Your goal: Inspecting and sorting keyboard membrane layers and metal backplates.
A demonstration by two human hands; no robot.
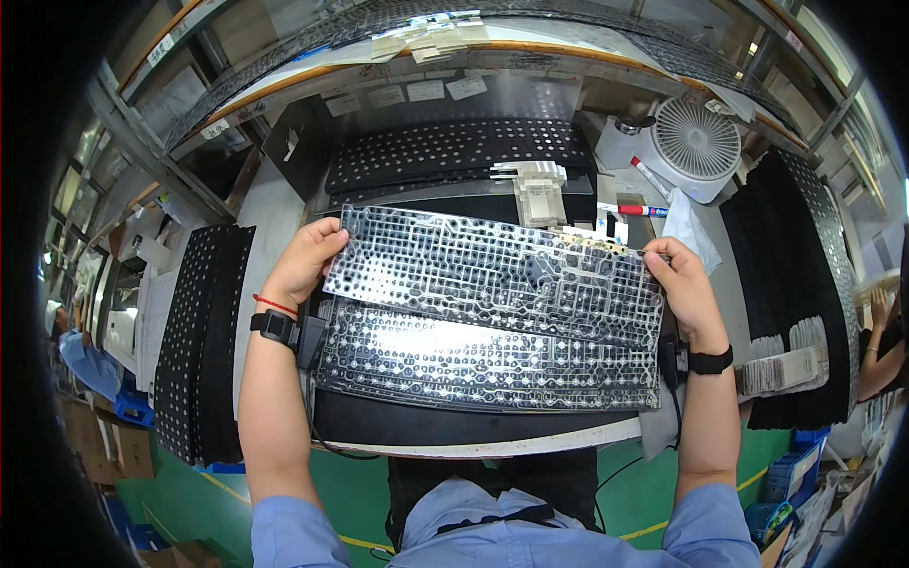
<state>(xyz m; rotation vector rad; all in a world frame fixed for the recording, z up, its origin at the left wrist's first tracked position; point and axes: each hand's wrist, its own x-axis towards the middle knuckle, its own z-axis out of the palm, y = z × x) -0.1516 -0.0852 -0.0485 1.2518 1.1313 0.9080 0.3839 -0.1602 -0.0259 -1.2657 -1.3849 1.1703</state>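
Note:
A clear plastic membrane circuit sheet [473,265] with rows of dark dots and pale traces stretches between my two hands. My left hand [308,257] pinches its upper left corner between thumb and fingers. The upper right corner is gripped the same way by my right hand [684,282]. The sheet slants slightly down to the right. Below and partly behind it lie similar circuit sheets [473,364], with a bright glare on their left part. These rest on a black work surface [454,429]. A dark band with a small box is on each wrist.
Black perforated sheets [454,151] lie at the back, with more stacks at left [194,341] and right [791,275]. Pale flat tails stand in a bundle [540,194]. A white fan [699,142], a red marker [644,210] and a white cloth [693,235] sit back right. A shelf [530,59] spans above.

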